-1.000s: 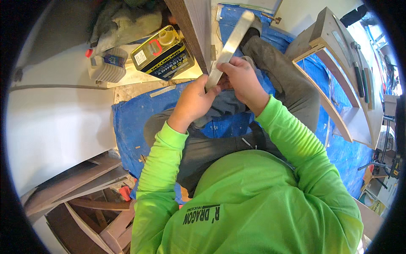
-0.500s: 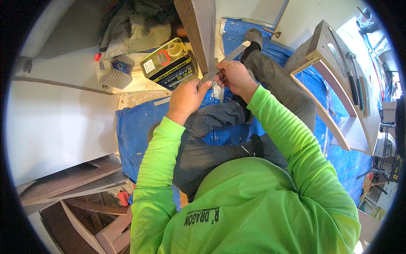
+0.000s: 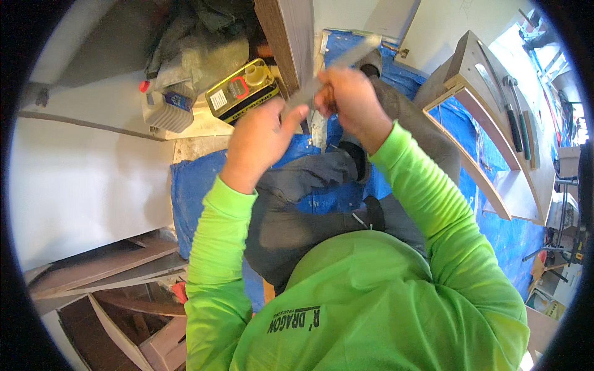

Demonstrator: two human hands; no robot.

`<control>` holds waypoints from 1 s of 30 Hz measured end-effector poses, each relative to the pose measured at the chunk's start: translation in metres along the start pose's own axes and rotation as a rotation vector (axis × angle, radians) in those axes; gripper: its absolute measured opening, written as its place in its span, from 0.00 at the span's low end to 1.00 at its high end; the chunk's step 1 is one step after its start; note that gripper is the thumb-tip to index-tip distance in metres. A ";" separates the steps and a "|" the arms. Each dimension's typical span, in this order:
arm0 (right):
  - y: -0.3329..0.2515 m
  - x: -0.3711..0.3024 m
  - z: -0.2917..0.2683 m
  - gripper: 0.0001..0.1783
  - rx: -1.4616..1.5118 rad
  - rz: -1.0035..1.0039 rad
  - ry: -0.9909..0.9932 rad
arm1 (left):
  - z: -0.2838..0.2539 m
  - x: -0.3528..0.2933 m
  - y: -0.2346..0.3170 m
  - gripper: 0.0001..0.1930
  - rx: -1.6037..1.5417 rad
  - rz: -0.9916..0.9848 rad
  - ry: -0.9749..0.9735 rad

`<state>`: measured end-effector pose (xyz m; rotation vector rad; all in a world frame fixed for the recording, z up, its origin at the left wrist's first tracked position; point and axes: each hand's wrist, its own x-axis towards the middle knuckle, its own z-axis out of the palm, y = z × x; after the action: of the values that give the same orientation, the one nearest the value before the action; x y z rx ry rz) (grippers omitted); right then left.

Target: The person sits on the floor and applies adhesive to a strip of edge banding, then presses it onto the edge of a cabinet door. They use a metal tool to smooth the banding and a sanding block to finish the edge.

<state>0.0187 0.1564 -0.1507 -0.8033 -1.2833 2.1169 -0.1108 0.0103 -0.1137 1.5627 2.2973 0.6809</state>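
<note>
A long, thin grey strip [image 3: 303, 96] runs between my hands, blurred by motion. Its far end passes beyond my right hand toward my shoe, and its exact kind is not clear. My left hand [image 3: 263, 139] is closed on the near end, thumb along the strip. Further up, my right hand [image 3: 354, 102] grips it with curled fingers. Just left of the strip, a dark wooden panel edge [image 3: 278, 28] stands upright. Beyond my left hand is a rectangular black and yellow adhesive can [image 3: 226, 93] with a red handle and a pale cap.
A translucent jug [image 3: 164, 108] with a red cap stands beside the can, below bundled dark cloths [image 3: 207, 37]. Blue sheeting [image 3: 204, 204] covers the floor. On the right, a curved wooden frame [image 3: 455, 80] has hammers [image 3: 515, 117] lying on it. Wood offcuts [image 3: 111, 266] lie at lower left.
Both hands have lifted the strip and look larger. My left hand has shifted left, my right hand slightly up, and the strip's far end now reaches farther up the picture.
</note>
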 end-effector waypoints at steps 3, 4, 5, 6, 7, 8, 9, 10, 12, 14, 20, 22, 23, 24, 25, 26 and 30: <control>0.047 0.010 -0.011 0.13 0.046 0.242 0.116 | 0.047 -0.002 -0.033 0.27 -0.024 -0.035 -0.055; 0.057 0.014 -0.013 0.13 0.049 0.316 0.169 | 0.062 -0.002 -0.045 0.27 -0.029 -0.033 -0.043; 0.065 0.020 -0.015 0.13 0.049 0.325 0.169 | 0.072 0.000 -0.054 0.27 -0.033 -0.026 -0.027; 0.070 0.025 -0.016 0.13 0.051 0.334 0.170 | 0.074 0.003 -0.054 0.27 -0.038 -0.017 -0.014; 0.074 0.030 -0.017 0.13 0.053 0.343 0.169 | 0.073 0.002 -0.055 0.27 -0.056 -0.030 -0.025; 0.070 0.029 -0.015 0.12 0.027 0.315 0.154 | 0.070 0.001 -0.053 0.27 -0.079 -0.042 -0.039; 0.066 0.027 -0.014 0.12 0.001 0.287 0.138 | 0.067 0.001 -0.052 0.27 -0.101 -0.054 -0.053; 0.061 0.025 -0.012 0.12 -0.026 0.259 0.121 | 0.060 0.003 -0.051 0.27 -0.118 -0.035 -0.035; 0.040 0.017 -0.001 0.13 0.016 0.167 0.088 | 0.042 0.000 -0.043 0.28 -0.153 -0.011 -0.003; 0.007 0.005 0.013 0.14 0.048 0.094 0.082 | 0.016 -0.001 -0.024 0.28 -0.160 -0.018 0.028; -0.088 -0.022 0.042 0.16 -0.258 -0.423 -0.123 | -0.058 0.001 0.036 0.28 -0.201 0.092 0.242; -0.100 -0.026 0.045 0.16 -0.310 -0.434 -0.086 | -0.070 -0.002 0.053 0.27 -0.178 0.055 0.251; -0.107 -0.029 0.049 0.16 -0.332 -0.451 -0.078 | -0.068 -0.007 0.055 0.26 -0.178 0.067 0.238; -0.104 -0.032 0.046 0.16 -0.370 -0.484 -0.068 | -0.057 -0.009 0.051 0.26 -0.181 0.087 0.228; -0.090 -0.036 0.037 0.16 -0.408 -0.516 -0.055 | -0.046 -0.011 0.049 0.25 -0.184 0.106 0.216; -0.069 -0.038 0.027 0.15 -0.445 -0.542 -0.041 | -0.033 -0.017 0.051 0.24 -0.234 0.097 0.171; -0.017 -0.068 0.007 0.14 0.056 -0.210 0.059 | 0.008 -0.029 0.042 0.18 -0.209 0.213 0.130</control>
<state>0.0619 0.1118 -0.1178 -0.6708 -1.2164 1.9399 -0.0627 -0.0019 -0.0990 1.7204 2.0821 1.0680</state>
